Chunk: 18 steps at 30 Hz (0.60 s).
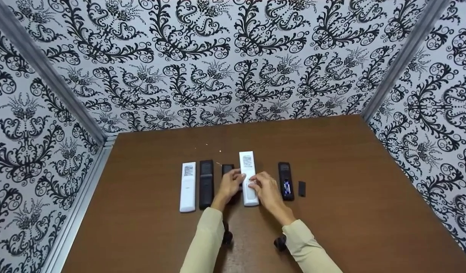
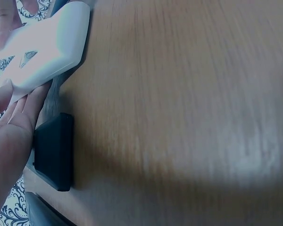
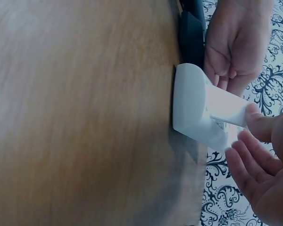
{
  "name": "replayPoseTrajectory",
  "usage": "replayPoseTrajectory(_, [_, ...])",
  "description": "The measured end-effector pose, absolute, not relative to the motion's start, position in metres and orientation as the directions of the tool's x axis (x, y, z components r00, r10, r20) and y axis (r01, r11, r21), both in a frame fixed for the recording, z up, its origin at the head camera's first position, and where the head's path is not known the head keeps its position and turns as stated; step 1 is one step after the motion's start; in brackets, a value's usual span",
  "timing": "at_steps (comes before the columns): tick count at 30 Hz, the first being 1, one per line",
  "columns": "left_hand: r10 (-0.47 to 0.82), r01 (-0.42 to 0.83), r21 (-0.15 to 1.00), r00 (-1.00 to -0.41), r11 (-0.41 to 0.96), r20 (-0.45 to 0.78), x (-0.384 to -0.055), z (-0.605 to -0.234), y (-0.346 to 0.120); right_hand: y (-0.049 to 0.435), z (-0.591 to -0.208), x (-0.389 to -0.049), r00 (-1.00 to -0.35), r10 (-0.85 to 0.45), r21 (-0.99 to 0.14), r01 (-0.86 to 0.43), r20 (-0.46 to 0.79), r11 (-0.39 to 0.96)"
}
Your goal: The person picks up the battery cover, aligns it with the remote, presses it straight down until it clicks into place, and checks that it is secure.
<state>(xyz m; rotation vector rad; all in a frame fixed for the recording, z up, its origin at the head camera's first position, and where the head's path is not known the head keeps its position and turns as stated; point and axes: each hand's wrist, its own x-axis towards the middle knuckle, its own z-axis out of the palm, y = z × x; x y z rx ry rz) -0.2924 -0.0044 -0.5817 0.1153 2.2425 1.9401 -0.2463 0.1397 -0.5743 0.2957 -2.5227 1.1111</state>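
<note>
A white remote control (image 1: 246,163) lies back side up between the two hands. My left hand (image 1: 229,185) grips its left edge, and the left wrist view shows the thumb above and fingers along the side of the white remote (image 2: 75,35). My right hand (image 1: 269,191) pinches the white battery cover (image 3: 230,107) by its end. That cover is tilted up off the remote's back, with a gap beneath it in the right wrist view. What lies inside the compartment cannot be made out.
Left of the hands lie another white remote (image 1: 187,187) and a black remote (image 1: 206,185); a second black one (image 1: 227,168) is partly hidden by the left hand. At right, a black remote (image 1: 284,170) shows batteries (image 1: 287,187), beside a loose black cover (image 1: 302,189).
</note>
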Motion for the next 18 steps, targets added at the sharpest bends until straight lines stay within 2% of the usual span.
replayPoseTrajectory(6, [0.187, -0.019, 0.989, -0.981, 0.147, -0.047, -0.278, -0.556, -0.008, 0.138, -0.581, -0.245, -0.901, -0.045, -0.652, -0.345, 0.431, 0.675])
replayPoseTrajectory(10, [0.190, -0.024, 0.992, -0.981, 0.126, -0.048, -0.274, -0.551, -0.009, 0.138, -0.582, -0.244, -0.908, -0.060, -0.642, -0.339, 0.416, 0.688])
replayPoseTrajectory(18, [0.162, -0.036, 0.987, -0.985, 0.155, -0.062, -0.298, -0.592, -0.006, 0.133, -0.581, -0.235, -0.930, -0.082, -0.621, -0.303, 0.358, 0.723])
